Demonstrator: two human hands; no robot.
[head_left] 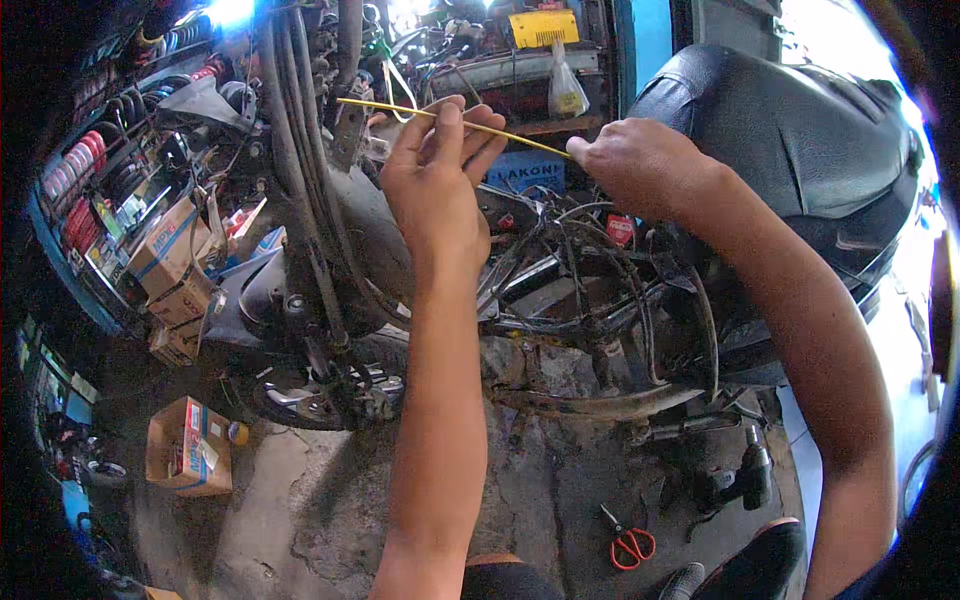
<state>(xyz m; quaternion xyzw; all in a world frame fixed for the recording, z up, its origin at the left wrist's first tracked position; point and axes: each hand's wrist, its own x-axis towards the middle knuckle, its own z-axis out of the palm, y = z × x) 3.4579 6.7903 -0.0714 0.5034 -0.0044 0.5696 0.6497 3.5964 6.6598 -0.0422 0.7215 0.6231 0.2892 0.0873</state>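
Observation:
A thin, straight yellow rod or stiff wire [525, 140] is stretched between my hands, above a stripped-down motorcycle [590, 300]. My left hand [440, 185] pinches it between thumb and fingers near its middle, and its free end sticks out to the left toward the black cables [290, 130] at the motorcycle's front. At the rod's other end, my right hand [640, 165] is closed around it, beside the black seat [790, 130]. Whether the rod runs on inside the right hand is hidden.
On the floor lie red-handled scissors [629, 546] and a black power drill [745, 475]. An open cardboard box [192, 450] stands at the lower left. Shelves with boxes and coiled parts [75, 170] line the left side. A yellow object [543, 29] sits at the back.

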